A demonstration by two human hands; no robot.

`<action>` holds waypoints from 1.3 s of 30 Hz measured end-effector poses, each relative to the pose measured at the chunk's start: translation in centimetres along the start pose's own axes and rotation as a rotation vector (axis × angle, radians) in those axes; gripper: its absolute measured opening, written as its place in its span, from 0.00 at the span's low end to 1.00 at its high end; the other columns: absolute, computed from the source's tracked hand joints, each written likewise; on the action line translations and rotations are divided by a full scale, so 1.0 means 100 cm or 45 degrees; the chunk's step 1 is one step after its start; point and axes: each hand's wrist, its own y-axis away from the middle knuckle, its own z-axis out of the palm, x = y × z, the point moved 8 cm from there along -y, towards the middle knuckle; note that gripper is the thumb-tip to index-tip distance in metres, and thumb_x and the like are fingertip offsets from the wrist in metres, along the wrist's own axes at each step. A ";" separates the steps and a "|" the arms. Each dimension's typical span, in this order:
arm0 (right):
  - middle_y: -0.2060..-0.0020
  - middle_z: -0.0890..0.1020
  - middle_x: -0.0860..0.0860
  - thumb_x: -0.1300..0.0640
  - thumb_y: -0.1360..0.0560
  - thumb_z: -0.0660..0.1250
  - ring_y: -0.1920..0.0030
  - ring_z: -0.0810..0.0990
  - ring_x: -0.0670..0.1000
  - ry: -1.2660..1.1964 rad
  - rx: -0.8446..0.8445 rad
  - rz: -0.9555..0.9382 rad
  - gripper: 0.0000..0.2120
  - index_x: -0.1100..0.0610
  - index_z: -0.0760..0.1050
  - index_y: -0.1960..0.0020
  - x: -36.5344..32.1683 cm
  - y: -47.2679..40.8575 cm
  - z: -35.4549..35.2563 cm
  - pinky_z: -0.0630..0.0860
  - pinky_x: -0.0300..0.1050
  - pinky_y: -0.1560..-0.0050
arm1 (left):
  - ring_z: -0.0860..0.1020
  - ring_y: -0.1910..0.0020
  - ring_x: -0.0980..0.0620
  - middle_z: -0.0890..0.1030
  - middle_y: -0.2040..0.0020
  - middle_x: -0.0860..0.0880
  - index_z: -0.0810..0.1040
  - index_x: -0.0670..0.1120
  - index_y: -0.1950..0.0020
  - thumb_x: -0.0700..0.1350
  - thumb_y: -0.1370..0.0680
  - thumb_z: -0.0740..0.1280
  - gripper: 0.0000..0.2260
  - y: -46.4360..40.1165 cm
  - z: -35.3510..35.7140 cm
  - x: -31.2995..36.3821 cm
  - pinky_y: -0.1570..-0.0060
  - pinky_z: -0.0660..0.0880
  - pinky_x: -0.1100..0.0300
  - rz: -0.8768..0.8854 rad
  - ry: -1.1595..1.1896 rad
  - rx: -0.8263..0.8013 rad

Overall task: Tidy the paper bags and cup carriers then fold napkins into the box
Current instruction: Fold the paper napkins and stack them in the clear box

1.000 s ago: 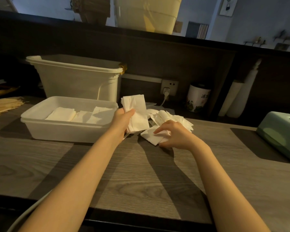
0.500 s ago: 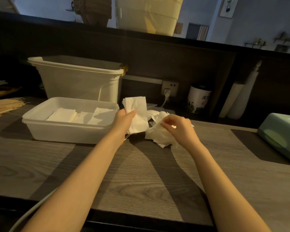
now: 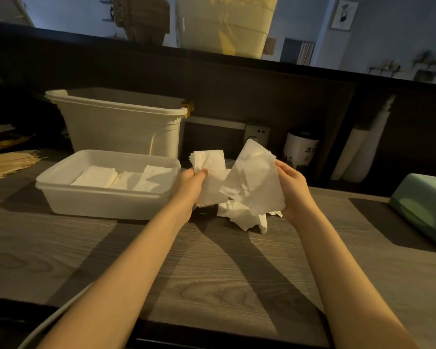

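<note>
Within the last second I saw the right hand [image 3: 293,188] lift a loose napkin [image 3: 256,180] off the pile [image 3: 242,217], fingers pinching its edge. The left hand [image 3: 193,183] gripped the folded stack [image 3: 210,172]; box [image 3: 106,205] at nine o'clock. Folding came next, I judged.

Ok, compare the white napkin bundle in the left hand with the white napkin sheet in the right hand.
The folded white napkin bundle, gripped by the left hand, is compact and layered; the single white napkin sheet, held by the right hand, is opened out and creased. The bundle looks narrower, the sheet wider. Both are white paper, held above the grey wood-grain counter.
</note>
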 end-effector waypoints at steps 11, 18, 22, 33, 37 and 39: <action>0.46 0.78 0.56 0.51 0.23 0.65 0.48 0.78 0.56 0.120 -0.116 0.336 0.16 0.55 0.73 0.38 0.036 0.001 0.013 0.76 0.46 0.58 | 0.79 0.53 0.50 0.79 0.49 0.47 0.71 0.47 0.34 0.53 0.19 0.55 0.17 0.018 0.037 -0.006 0.60 0.78 0.57 -0.182 0.088 -0.520; 0.53 0.77 0.52 0.49 0.23 0.64 0.52 0.77 0.52 0.304 -0.084 0.251 0.05 0.49 0.71 0.55 0.035 -0.001 0.014 0.75 0.42 0.57 | 0.79 0.50 0.50 0.79 0.48 0.48 0.71 0.48 0.38 0.52 0.20 0.59 0.13 0.017 0.037 -0.011 0.51 0.76 0.56 -0.187 -0.066 -0.509; 0.54 0.78 0.51 0.43 0.25 0.65 0.53 0.78 0.50 0.510 -0.046 0.181 0.14 0.53 0.74 0.49 0.030 -0.004 0.012 0.75 0.43 0.55 | 0.78 0.51 0.50 0.78 0.50 0.48 0.71 0.47 0.40 0.48 0.19 0.59 0.10 0.012 0.033 -0.016 0.50 0.75 0.55 -0.187 -0.107 -0.422; 0.46 0.77 0.51 0.54 0.26 0.70 0.47 0.77 0.50 0.710 -0.089 0.017 0.16 0.56 0.76 0.40 0.013 -0.002 0.002 0.77 0.43 0.53 | 0.78 0.50 0.46 0.78 0.49 0.45 0.68 0.48 0.38 0.49 0.19 0.57 0.11 0.007 0.023 -0.023 0.53 0.76 0.51 -0.342 0.184 -0.225; 0.46 0.79 0.52 0.54 0.25 0.68 0.47 0.79 0.52 0.330 0.005 0.102 0.11 0.54 0.76 0.45 0.019 0.000 0.007 0.80 0.50 0.49 | 0.77 0.59 0.48 0.78 0.57 0.46 0.72 0.50 0.49 0.49 0.19 0.57 0.06 0.009 0.031 -0.026 0.57 0.75 0.51 -0.390 0.353 -0.238; 0.45 0.78 0.52 0.53 0.25 0.68 0.46 0.79 0.53 0.319 -0.050 0.113 0.15 0.56 0.74 0.40 0.026 0.002 0.019 0.79 0.52 0.46 | 0.78 0.59 0.48 0.78 0.57 0.46 0.73 0.50 0.52 0.48 0.19 0.57 0.07 0.011 0.038 -0.027 0.57 0.75 0.51 -0.385 0.380 -0.283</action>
